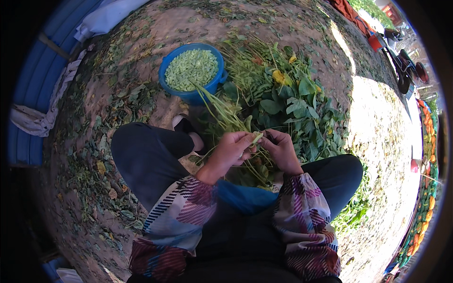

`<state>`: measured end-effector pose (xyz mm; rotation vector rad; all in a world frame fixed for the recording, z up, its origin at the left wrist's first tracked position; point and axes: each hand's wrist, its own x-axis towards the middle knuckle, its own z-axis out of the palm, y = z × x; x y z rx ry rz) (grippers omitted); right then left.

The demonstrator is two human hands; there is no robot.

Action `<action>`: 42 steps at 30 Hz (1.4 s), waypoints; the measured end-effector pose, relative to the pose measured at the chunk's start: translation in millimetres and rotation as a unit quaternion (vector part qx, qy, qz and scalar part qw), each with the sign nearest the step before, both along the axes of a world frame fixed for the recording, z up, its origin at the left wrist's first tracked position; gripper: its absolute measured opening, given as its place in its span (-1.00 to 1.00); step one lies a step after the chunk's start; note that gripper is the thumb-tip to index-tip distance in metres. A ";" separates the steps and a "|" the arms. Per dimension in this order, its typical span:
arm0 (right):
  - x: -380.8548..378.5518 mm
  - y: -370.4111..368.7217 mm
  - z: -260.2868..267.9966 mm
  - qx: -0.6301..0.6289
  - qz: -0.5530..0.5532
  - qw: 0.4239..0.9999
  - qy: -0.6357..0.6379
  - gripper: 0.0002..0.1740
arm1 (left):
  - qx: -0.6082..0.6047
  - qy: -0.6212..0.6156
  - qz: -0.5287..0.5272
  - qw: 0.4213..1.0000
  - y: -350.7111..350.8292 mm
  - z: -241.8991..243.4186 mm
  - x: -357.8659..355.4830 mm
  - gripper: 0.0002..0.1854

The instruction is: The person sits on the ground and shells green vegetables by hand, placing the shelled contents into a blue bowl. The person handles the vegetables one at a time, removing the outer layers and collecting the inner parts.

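Observation:
Between the fingertips of both hands is a pale green bean pod (257, 138). My left hand (228, 150) grips it between thumb and fingers; something small and pale shows under the curled fingers. My right hand (282, 146) pinches at the pod's other end, its fingertips partly hidden. Long green stalks with pods (226, 113) run from beneath my hands up to the rim of a blue plastic bucket (194, 96). Shelled green beans (192, 69) fill the bucket nearly to its rim.
A heap of leafy bean plants (283, 88) lies beyond my hands, right of the bucket. Fallen leaves litter the dirt ground (162, 21). Blue stacked material (24, 134) with pale cloth (33, 120) borders the left. Upturned wheels (405, 70) stand at the far right, past a sunlit strip.

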<state>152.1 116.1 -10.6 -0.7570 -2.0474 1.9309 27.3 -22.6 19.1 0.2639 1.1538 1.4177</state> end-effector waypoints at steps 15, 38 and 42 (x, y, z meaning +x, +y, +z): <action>-5.5 3.2 23.4 -0.206 -0.145 0.965 -0.073 -0.87 | 0.003 0.619 -0.015 0.785 -2.0 0.7 17.0 -0.64; -2.8 4.2 35.9 -0.087 -0.116 0.987 -0.061 -0.80 | 0.023 0.066 0.014 0.997 -1.6 -25.5 4.0 -0.63; -3.0 7.1 23.3 -0.049 -0.115 0.992 -0.026 -0.80 | 0.039 -0.046 0.006 0.998 -0.6 -23.7 3.0 -0.61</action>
